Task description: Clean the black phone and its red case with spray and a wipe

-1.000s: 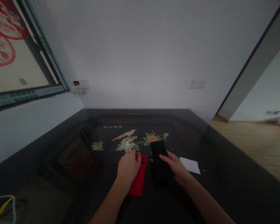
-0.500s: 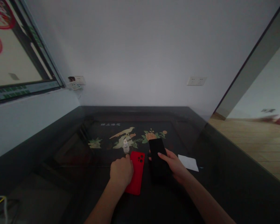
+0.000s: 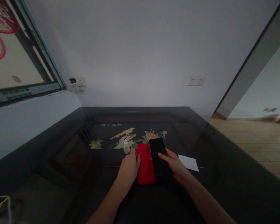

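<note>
Head view: red case (image 3: 146, 166) flat on table (image 3: 224, 186); left hand (image 3: 128, 169) fingers curled on its left edge, grip unclear; right hand (image 3: 176, 168) fingers clasp black phone (image 3: 158, 155) at case's right edge.

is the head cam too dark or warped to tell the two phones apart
Head view: dim, so the black phone nearly merges with the table, but the red phone stands out; the floor at right is brighter; wide-angle warp tilts the window frame and door edge.
</note>
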`<control>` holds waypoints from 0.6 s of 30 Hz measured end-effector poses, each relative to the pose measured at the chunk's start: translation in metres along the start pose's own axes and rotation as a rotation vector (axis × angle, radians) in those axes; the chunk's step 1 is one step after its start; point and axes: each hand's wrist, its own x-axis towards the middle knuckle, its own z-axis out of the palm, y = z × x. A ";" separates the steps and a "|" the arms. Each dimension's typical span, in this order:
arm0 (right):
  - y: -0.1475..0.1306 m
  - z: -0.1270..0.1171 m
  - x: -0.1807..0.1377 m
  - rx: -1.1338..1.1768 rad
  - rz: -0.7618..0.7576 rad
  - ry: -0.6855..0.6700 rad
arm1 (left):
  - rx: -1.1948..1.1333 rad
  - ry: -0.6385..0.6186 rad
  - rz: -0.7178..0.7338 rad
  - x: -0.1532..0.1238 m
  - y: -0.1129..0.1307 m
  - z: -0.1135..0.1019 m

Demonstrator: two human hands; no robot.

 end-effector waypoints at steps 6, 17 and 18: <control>0.001 0.003 -0.002 -0.041 0.029 0.011 | -0.631 -0.173 -0.058 0.001 0.000 0.013; 0.015 -0.007 0.009 -0.322 -0.147 -0.016 | -1.107 -0.277 -0.272 -0.001 0.016 0.030; 0.015 -0.008 0.010 -0.380 -0.190 -0.008 | -1.143 -0.277 -0.282 -0.001 0.017 0.031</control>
